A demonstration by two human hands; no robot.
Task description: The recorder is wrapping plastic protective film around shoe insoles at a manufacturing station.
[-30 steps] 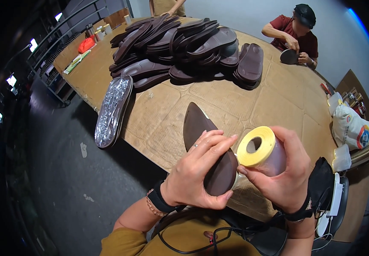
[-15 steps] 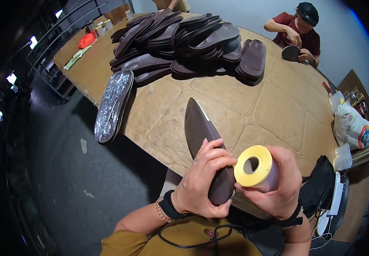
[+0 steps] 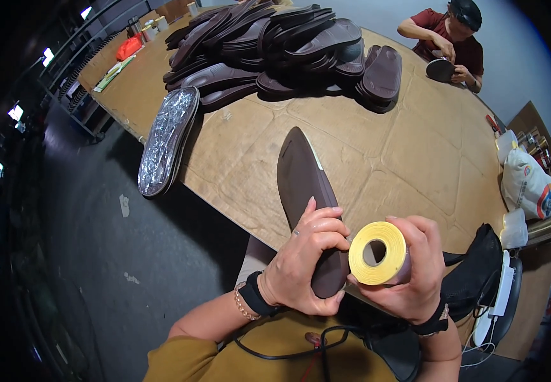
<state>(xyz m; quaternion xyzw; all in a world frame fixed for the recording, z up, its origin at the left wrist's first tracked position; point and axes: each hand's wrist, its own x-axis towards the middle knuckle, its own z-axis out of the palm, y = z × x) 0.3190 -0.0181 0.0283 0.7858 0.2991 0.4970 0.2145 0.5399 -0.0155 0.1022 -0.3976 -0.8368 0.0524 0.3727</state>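
Observation:
A dark brown shoe insole (image 3: 302, 178) stands tilted in front of me, its toe end pointing away. A thin white strip shows along its upper right edge. My left hand (image 3: 298, 270) is wrapped round its near end, thumb below and fingers across the side. In my right hand (image 3: 423, 280) is a roll of yellow tape (image 3: 359, 258), its hollow core facing up toward me. The roll's left edge lies right against the insole's side, close to my left fingertips. Whether a strip of tape runs between them is hard to make out.
A large pile of brown insoles (image 3: 243, 83) covers the far table, beside an insole with shiny film (image 3: 167, 140) at the table's left edge. A co-worker (image 3: 450, 48) handles a dark insole across the cardboard-covered table (image 3: 415, 165). A white bag (image 3: 527, 184) stands right.
My view has tilted slightly, so the pile and the co-worker sit higher. Both hands keep their grip, and the tape roll stays against the insole's side.

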